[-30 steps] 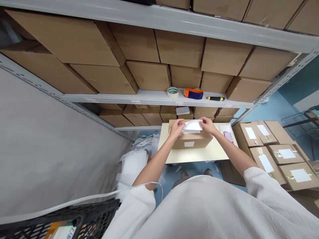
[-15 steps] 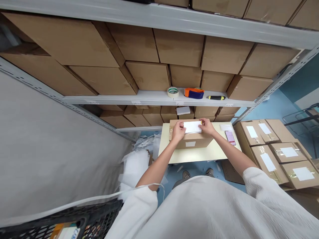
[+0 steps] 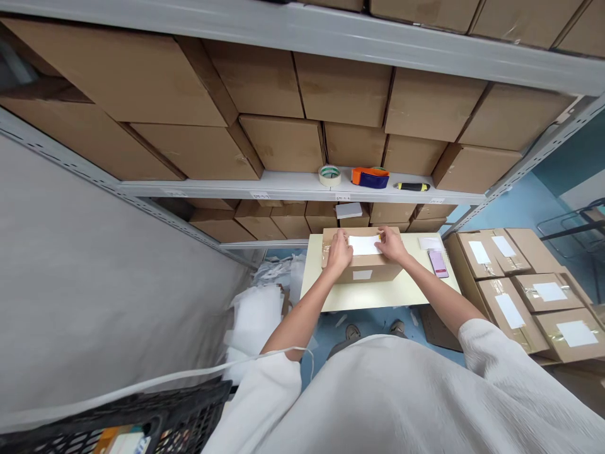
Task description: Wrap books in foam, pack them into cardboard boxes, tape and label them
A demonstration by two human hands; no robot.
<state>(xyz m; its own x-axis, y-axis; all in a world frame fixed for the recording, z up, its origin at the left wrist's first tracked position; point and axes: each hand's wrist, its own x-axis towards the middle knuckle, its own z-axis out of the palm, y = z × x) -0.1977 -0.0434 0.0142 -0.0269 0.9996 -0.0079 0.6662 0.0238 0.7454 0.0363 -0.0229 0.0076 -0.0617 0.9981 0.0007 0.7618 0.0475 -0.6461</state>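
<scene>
A cardboard box (image 3: pixel 373 273) stands on the pale yellow table in front of me, with a small white sticker (image 3: pixel 362 275) on its near side. Across the box's top lies a white label (image 3: pixel 365 245), flat or nearly so. My left hand (image 3: pixel 339 251) is closed at the label's left end, its fingertips against the box top. At the opposite end, my right hand (image 3: pixel 391 243) pinches the label's edge, where a bit of yellow shows by the fingers. The label's end parts are partly hidden under my fingers.
Labelled cartons (image 3: pixel 513 313) are stacked right of the table (image 3: pixel 392 295). A phone (image 3: pixel 438 263) lies at its right side. The shelf ahead carries a tape roll (image 3: pixel 329 176), an orange-and-blue tape dispenser (image 3: pixel 370 178) and a cutter (image 3: pixel 413 186). A black crate (image 3: pixel 189 410) stands at lower left.
The label has come down flatter onto the box top. My left fingers have shifted slightly left and flattened; my right hand has moved slightly at the other end.
</scene>
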